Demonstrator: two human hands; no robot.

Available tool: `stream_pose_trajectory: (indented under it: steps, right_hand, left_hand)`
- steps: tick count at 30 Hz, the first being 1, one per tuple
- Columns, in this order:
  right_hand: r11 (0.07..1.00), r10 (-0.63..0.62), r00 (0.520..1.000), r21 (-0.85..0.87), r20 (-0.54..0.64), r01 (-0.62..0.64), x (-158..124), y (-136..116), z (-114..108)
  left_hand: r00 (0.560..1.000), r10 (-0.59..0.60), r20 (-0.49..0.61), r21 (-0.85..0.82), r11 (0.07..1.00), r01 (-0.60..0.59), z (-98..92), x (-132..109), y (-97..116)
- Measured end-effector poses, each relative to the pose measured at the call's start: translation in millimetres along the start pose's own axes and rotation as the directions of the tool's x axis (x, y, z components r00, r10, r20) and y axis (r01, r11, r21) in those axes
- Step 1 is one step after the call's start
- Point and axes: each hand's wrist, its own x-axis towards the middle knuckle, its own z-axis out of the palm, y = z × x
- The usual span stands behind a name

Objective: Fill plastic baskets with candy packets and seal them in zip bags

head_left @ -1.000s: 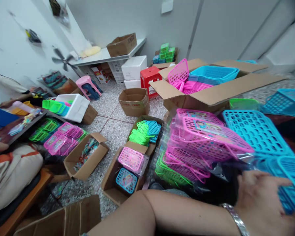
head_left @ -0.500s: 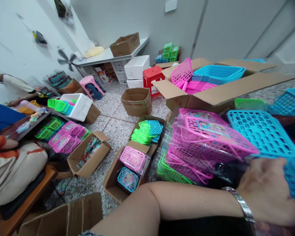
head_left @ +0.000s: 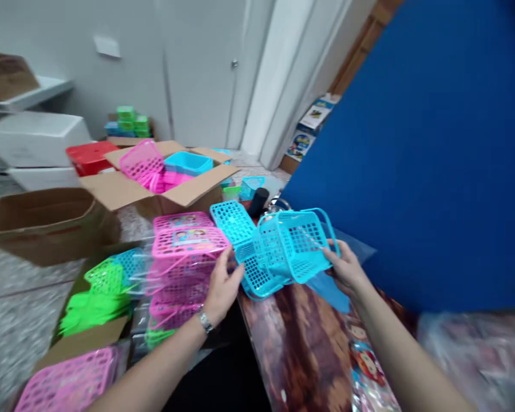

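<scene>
Tilted over the table, a light blue plastic basket [head_left: 306,243] shows its open mouth and raised handle toward me. My right hand [head_left: 345,266] pinches it at the rim and handle on the right side. Other blue baskets [head_left: 255,274] lie right behind and under it, partly hidden. My left hand [head_left: 223,286] is between these and a stack of bagged pink baskets [head_left: 189,243], its thumb and fingers apart, with nothing visible in it. A flat blue perforated piece [head_left: 234,220] rests just beyond. Clear plastic film lies under the right hand.
The brown patterned table [head_left: 300,343] has picture-printed packets [head_left: 367,366] at its right edge. A blue panel [head_left: 424,160] rises on the right. An open carton [head_left: 111,189] of pink and blue baskets stands ahead; green baskets [head_left: 90,309] sit in a box at left.
My view has swung right to the table and blue panel. The left arm has drawn back from reaching across at right. My right hand now shows, gripping a blue basket.
</scene>
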Motion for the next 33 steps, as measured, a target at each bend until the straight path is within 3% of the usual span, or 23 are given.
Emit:
stream_pose_trajectory:
  steps: [4, 6, 8, 11, 14, 17, 22, 24, 28, 33]
  right_hand:
    - [0.998, -0.035, 0.999, 0.058, -0.029, 0.036, -11.2, -18.7, 1.8]
    - [0.996, -0.051, 0.998, 0.074, -0.031, 0.053, -20.3, -27.1, -5.8]
    - [0.990, -0.064, 0.997, 0.127, -0.041, 0.069, -34.0, -31.9, -25.1]
    - [0.978, -0.049, 0.996, 0.198, -0.073, 0.062, -64.0, -26.1, -63.6]
    - [0.987, 0.033, 0.998, 0.158, -0.061, -0.023, -99.1, -3.3, -92.4]
    - [0.992, 0.079, 0.996, 0.105, -0.033, -0.075, -127.7, 27.3, -100.5]
    - [0.985, 0.145, 0.986, 0.107, -0.087, -0.135, -146.0, 64.7, -84.7]
    - [0.986, 0.117, 0.986, 0.130, -0.119, -0.101, -143.7, 73.3, -77.6]
    - [0.997, -0.003, 0.980, 0.081, -0.198, 0.019, -129.4, 84.9, -69.3]
    - [0.995, -0.076, 0.959, -0.077, -0.272, 0.057, -127.9, 87.6, -65.3]
  left_hand:
    - [0.993, 0.116, 0.014, 0.167, 0.979, -0.116, -5.0, 0.7, 8.9]
    - [0.957, 0.255, 0.137, 0.311, 0.906, -0.286, -5.0, -4.8, 14.3]
    - [0.839, 0.389, 0.381, 0.410, 0.742, -0.531, -3.3, -11.2, 15.3]
    - [0.597, 0.443, 0.669, 0.418, 0.440, -0.795, 0.7, -16.5, 8.3]
    - [0.479, 0.467, 0.744, 0.439, 0.198, -0.876, 6.6, -12.9, -1.2]
    - [0.395, 0.517, 0.759, 0.423, 0.070, -0.904, 15.8, -6.6, -6.0]
    - [0.313, 0.510, 0.801, 0.366, -0.005, -0.931, 34.4, -10.6, -3.7]
    - [0.290, 0.502, 0.815, 0.344, -0.017, -0.939, 40.2, -13.4, -1.4]
    - [0.277, 0.506, 0.817, 0.354, -0.061, -0.933, 45.1, -8.9, -0.1]
    - [0.258, 0.522, 0.813, 0.344, -0.074, -0.936, 35.5, 9.7, -7.0]
